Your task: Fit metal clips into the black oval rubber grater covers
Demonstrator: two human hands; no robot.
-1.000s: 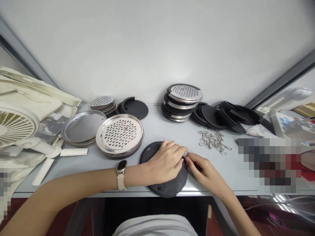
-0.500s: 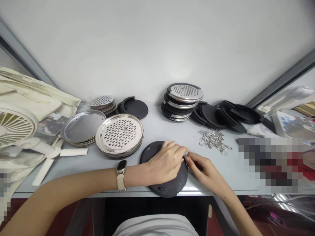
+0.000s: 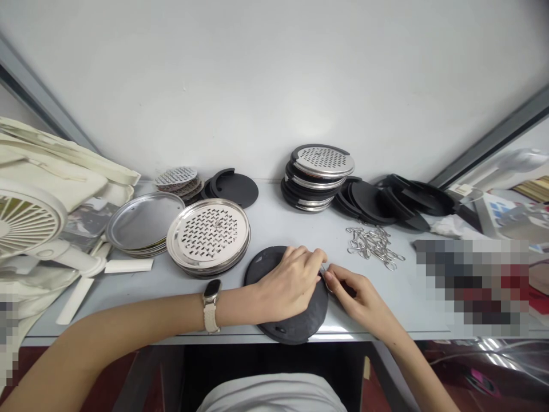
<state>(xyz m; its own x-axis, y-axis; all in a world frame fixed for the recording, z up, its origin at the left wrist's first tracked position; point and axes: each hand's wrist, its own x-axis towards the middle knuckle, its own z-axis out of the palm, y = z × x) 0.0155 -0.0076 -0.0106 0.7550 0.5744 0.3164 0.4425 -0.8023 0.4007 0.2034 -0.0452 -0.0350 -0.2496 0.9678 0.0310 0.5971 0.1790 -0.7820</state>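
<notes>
A round black disc (image 3: 306, 323) lies on the table in front of me, with a small slot near its front edge. My left hand (image 3: 291, 280) is closed over the disc's top, fingers bent and tips at its right edge. A short piece of thin metal wire (image 3: 323, 269) shows at that edge, between the two hands. My right hand (image 3: 349, 292) pinches the wire between thumb and forefinger; its other fingers are curled. Most of the wire is hidden by the fingers. Farther right lies a loose pile of bent wire clips (image 3: 373, 246).
A stack of round metal graters (image 3: 210, 237) and a stack of metal plates (image 3: 146, 220) stand left. Behind are stacked graters in black holders (image 3: 319, 177) and black discs (image 3: 371, 200). A white fan (image 3: 30, 223) stands far left.
The left forefinger has bent and lifted slightly at the disc's edge, and more of the wire shows. The right hand has shifted very little; the disc stays in place.
</notes>
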